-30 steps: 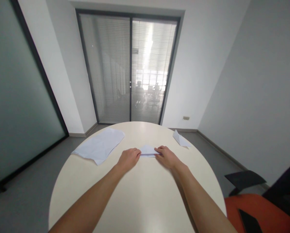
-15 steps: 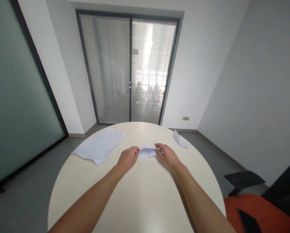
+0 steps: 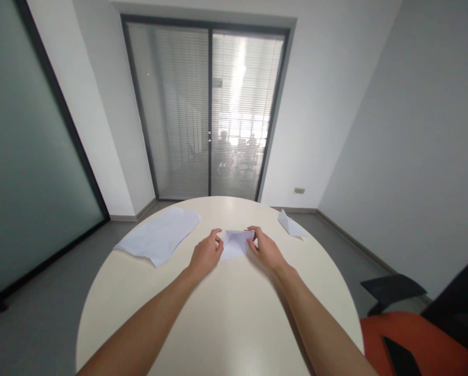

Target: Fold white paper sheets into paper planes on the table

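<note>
A small folded white sheet of paper (image 3: 236, 244) stands partly raised off the table in front of me, its crease facing up. My right hand (image 3: 270, 251) grips its right end, with the thumb on the near face and the index finger over the top edge. At the left end is my left hand (image 3: 206, 254), its index finger and thumb apart beside the paper's edge. Whether those fingertips still touch the paper is hard to see.
The round cream table (image 3: 218, 324) carries larger white sheets (image 3: 161, 235) at its left and a folded paper piece (image 3: 291, 225) at the far right. An orange chair (image 3: 414, 339) with black armrests stands at the right. Beyond are glass doors (image 3: 208, 109) with blinds.
The paper has tilted up, showing more of its near face. My left fingers have spread from their pinch on its left end, while my right hand keeps hold.
</note>
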The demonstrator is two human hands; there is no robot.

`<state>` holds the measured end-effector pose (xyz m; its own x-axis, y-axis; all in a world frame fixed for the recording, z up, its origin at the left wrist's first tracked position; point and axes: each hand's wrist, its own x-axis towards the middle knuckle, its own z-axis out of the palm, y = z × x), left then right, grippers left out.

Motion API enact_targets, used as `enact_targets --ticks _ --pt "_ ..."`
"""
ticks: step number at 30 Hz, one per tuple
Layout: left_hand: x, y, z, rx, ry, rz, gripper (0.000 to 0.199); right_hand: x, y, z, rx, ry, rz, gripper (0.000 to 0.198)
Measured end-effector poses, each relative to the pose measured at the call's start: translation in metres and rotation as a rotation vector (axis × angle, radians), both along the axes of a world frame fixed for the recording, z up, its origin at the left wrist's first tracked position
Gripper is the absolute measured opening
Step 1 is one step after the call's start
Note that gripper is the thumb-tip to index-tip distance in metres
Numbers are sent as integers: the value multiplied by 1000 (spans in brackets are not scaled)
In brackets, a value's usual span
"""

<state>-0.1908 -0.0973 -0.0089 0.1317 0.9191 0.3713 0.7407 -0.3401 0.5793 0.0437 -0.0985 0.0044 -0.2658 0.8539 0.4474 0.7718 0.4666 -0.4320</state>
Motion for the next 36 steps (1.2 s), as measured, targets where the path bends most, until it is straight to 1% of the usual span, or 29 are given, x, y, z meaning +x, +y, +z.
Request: enact_targets --ticks 2,6,9,11,14,20,23,25,27,28,31,36 --pt "-1 1 -1 -18 -21 19 43 -1 -1 0 4 -11 11 34" --pt "-1 4 -3 -69 -127 22 46 -3 -1 -1 12 -12 35 33" --pt "1 7 -4 -114 -213 -9 50 -5 2 -4 24 -11 48 34" --pt "2 7 -5 -134 -236 -38 51 -6 3 -7 37 -14 61 34" --pt "2 6 -6 -116 -165 -33 46 -8 4 -10 54 -39 116 33" --pt "-1 2 -3 -69 41 88 29 -11 -1 -6 89 -92 278 30" --pt "-2 3 -3 -1 59 108 21 -11 -2 -5 81 -115 307 32" --pt "-2 5 -5 98 33 56 19 -11 -2 -5 70 -125 311 33" --pt "-1 6 -7 178 16 -40 19 -11 -1 -7 57 -134 314 34" --pt "-1 6 -9 194 20 -89 20 -11 -1 -8 51 -139 316 34" --pt "1 4 -11 184 71 -178 22 -13 -1 -10 38 -148 315 33" --pt "1 -2 -13 142 164 -228 29 -17 -7 -5 -2 -165 350 31"
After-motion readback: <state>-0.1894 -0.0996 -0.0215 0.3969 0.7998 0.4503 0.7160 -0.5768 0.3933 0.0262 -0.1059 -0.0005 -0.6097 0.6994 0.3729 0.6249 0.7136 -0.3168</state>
